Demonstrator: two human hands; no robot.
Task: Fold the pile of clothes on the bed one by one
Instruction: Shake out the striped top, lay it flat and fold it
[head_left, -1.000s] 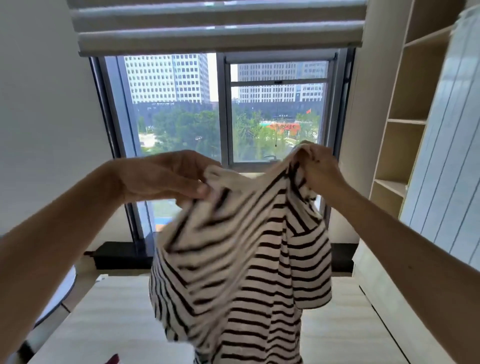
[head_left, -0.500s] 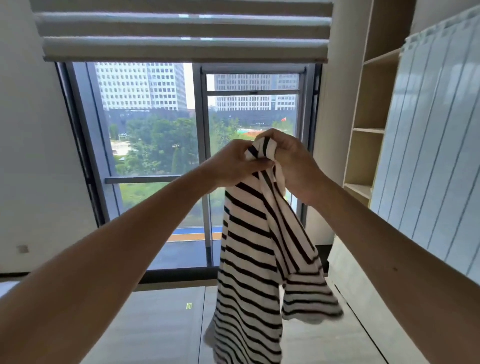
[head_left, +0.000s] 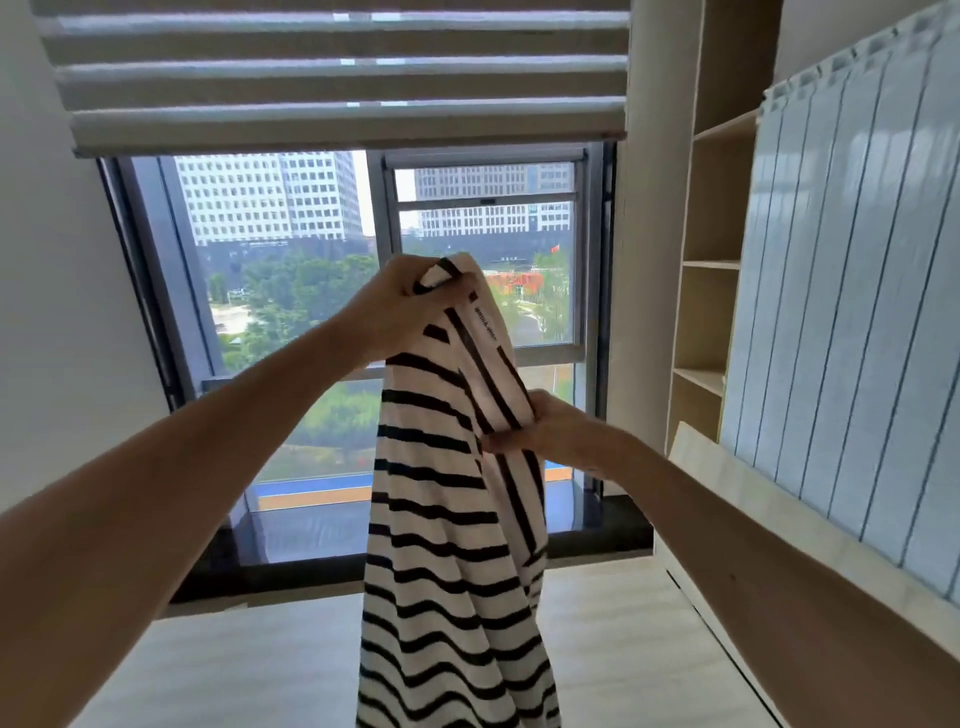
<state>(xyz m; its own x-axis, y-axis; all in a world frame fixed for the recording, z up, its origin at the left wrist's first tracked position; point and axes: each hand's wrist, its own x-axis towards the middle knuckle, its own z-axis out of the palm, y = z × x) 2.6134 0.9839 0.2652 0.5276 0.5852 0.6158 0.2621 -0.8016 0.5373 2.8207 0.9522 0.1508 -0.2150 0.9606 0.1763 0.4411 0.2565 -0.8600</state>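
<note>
A white shirt with black stripes (head_left: 447, 545) hangs in the air in front of me, its lower end running out of the bottom of the view. My left hand (head_left: 402, 306) grips its top edge, held high against the window. My right hand (head_left: 540, 431) pinches the shirt lower down on its right side, thumb and fingers closed on the cloth. A small label shows near the top of the shirt. The pile of clothes and the bed are out of view.
A large window (head_left: 363, 332) with a half-lowered blind (head_left: 337, 78) fills the far wall, with a dark sill below it. Open wooden shelves (head_left: 711, 270) and a pale blue panelled door (head_left: 852, 312) stand on the right. A light wooden floor (head_left: 249, 654) lies below.
My right hand has slid down from the top of the shirt to a point lower on its right side. My left hand keeps the top edge. The view has tilted slightly.
</note>
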